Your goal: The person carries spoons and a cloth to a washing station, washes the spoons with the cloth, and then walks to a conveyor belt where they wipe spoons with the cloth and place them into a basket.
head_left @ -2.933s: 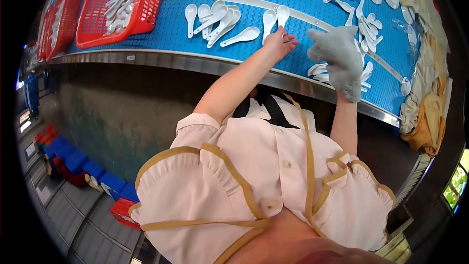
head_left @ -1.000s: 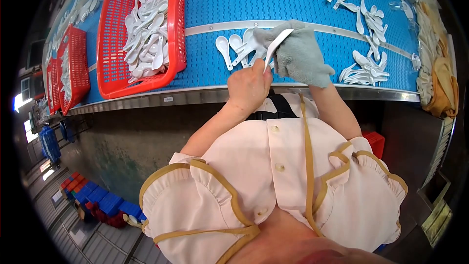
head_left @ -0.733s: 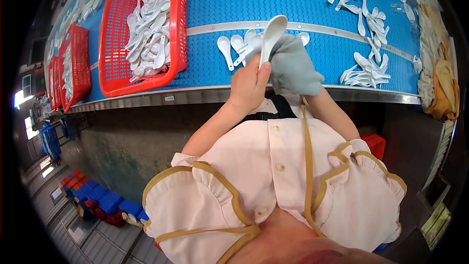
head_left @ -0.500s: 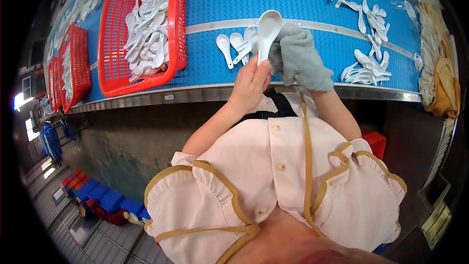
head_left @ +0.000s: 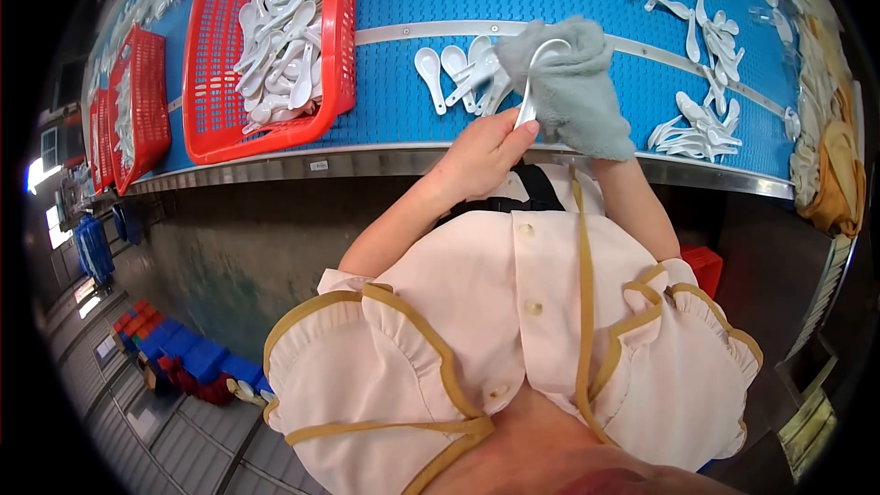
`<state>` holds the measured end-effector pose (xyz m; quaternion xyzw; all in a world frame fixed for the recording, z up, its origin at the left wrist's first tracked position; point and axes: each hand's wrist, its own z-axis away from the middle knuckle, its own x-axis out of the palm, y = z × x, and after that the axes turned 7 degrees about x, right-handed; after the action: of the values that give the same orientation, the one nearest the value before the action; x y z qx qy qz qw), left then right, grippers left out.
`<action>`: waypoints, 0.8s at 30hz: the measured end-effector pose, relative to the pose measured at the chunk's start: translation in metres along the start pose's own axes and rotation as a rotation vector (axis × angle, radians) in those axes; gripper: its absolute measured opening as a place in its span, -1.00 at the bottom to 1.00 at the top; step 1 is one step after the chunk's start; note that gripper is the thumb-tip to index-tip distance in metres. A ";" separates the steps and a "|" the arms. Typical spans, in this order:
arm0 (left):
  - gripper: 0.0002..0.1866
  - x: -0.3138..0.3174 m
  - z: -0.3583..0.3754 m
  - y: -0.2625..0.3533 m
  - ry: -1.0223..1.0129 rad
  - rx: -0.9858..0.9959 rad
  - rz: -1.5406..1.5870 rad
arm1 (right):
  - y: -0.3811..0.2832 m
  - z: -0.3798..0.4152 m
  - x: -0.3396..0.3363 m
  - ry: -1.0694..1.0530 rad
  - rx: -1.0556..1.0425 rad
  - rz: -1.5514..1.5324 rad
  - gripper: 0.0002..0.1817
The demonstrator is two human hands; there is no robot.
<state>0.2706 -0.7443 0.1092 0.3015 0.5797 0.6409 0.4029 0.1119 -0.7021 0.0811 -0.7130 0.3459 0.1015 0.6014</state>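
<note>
My left hand [head_left: 486, 153] pinches the handle of a white spoon [head_left: 530, 96], whose bowl lies against a grey cloth [head_left: 577, 87]. The cloth covers my right hand, so its fingers are hidden; only the wrist and forearm show below it. Left of the cloth, several white spoons [head_left: 429, 73] lie on the blue mat [head_left: 412, 0]. A white spoon near them touches or overlaps the cloth's left edge.
A red basket [head_left: 341, 27] full of white spoons stands left, with more red baskets [head_left: 147, 115] beyond. Spoon piles [head_left: 697, 133] lie on the right, near cream cloths [head_left: 811, 82] at the table's end. A metal edge [head_left: 367, 162] runs along the front.
The held spoon has turned from facing up in front of the cloth to standing edge-on, its bowl now against the cloth. The cloth has shifted up and around the bowl.
</note>
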 end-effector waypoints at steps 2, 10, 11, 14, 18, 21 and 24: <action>-0.68 -0.010 0.002 -0.004 0.022 -0.024 -0.037 | -0.017 -0.014 -0.016 -0.008 0.187 -0.108 -0.84; -0.57 -0.115 0.015 -0.012 0.622 0.078 0.703 | 0.046 -0.008 -0.037 0.255 0.522 -0.890 -0.87; -0.51 -0.127 0.016 -0.018 0.547 0.110 0.652 | 0.050 -0.010 -0.038 0.196 0.281 -0.296 -0.87; -0.50 -0.115 0.006 -0.035 0.528 -0.033 0.202 | 0.048 -0.020 -0.024 0.123 -0.083 0.332 -0.87; -0.28 -0.086 -0.010 -0.111 0.555 -0.360 -0.880 | 0.026 -0.045 0.025 -0.059 -0.115 0.232 -0.92; -0.25 -0.086 -0.014 -0.124 0.479 -0.620 -0.773 | 0.023 -0.048 0.059 -0.215 -0.411 0.722 -0.96; -0.27 -0.084 -0.016 -0.120 0.520 -0.545 -0.639 | 0.030 -0.039 0.078 -0.252 0.073 0.398 -0.95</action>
<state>0.3183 -0.8249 -0.0049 -0.1776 0.5359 0.6676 0.4854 0.1406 -0.7680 0.0239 -0.5903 0.4053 0.2934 0.6334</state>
